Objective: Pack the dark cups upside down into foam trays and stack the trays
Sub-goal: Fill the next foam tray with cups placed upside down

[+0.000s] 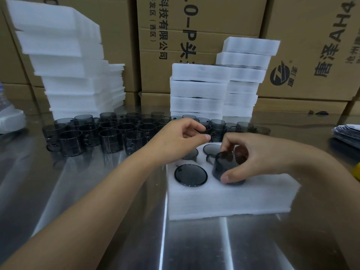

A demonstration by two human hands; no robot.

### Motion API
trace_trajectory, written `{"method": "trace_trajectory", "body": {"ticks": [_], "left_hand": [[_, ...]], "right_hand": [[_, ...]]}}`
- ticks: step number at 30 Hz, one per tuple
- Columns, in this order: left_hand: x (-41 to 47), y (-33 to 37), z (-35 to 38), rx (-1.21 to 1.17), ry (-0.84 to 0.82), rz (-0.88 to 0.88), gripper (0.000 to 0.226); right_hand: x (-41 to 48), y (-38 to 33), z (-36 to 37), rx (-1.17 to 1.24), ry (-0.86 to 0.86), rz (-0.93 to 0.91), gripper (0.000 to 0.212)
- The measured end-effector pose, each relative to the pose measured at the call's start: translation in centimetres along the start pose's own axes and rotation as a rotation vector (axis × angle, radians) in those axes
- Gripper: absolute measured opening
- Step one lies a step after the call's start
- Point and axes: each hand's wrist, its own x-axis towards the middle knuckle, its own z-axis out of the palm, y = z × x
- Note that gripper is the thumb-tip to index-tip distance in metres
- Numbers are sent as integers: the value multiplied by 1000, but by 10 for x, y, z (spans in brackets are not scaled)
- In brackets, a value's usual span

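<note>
A white foam tray [224, 199] lies on the steel table in front of me. Three dark cups sit upside down in its holes, one at the front left [190, 175]. My right hand [253, 156] grips another dark cup [224, 166], upside down, partly sunk into the hole beside it. My left hand [179, 139] reaches over the tray's far left corner, fingers pinched at the rim of a loose cup [204, 129]. Whether it grips that cup is unclear. Several loose dark cups [109, 133] stand upright in rows behind the tray.
Two stacks of filled trays [198, 90] rise behind the cups. A tall pile of foam sheets [74, 65] stands at the back left. Cardboard boxes [194, 26] wall off the rear. A pile of plastic bags [348, 133] lies at the right edge.
</note>
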Motion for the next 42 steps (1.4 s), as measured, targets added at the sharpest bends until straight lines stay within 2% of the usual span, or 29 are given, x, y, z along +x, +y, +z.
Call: {"method": "trace_trajectory", "body": {"ticks": [3,7,12,15,18,22,26,30,36,39,42], "left_hand": [[-1,1,0,29,-30,1,24],[-3,1,3,136,-88,17,37],[-7,1,6,273,-192,-37,61],[-9,0,8,342,-248,-50,67],[-10,1,9,374,-281,-68,67],[-10,3,13,437,-314,-96,65],[-10,7,20,566,-327,-78,44],[-10,12,19,673,-365,-98,25],[-11,18,0,760,-442,-253,32],[-12,20,-10,826,-458,-335,34],[-11,18,-15,841,-476,-337,30]], "right_hand": [[0,-4,2,-92,-32,25,54],[2,-3,0,-101,-46,27,68],[7,12,-5,109,-3,2,56],[6,20,-9,181,36,23,54],[4,25,-13,172,5,54,56],[5,26,-11,148,-29,76,37],[7,23,-10,122,-26,54,24],[8,21,-7,135,-19,24,21],[18,11,11,207,33,-60,18],[24,7,27,166,129,-105,20],[27,3,36,125,222,-122,26]]}}
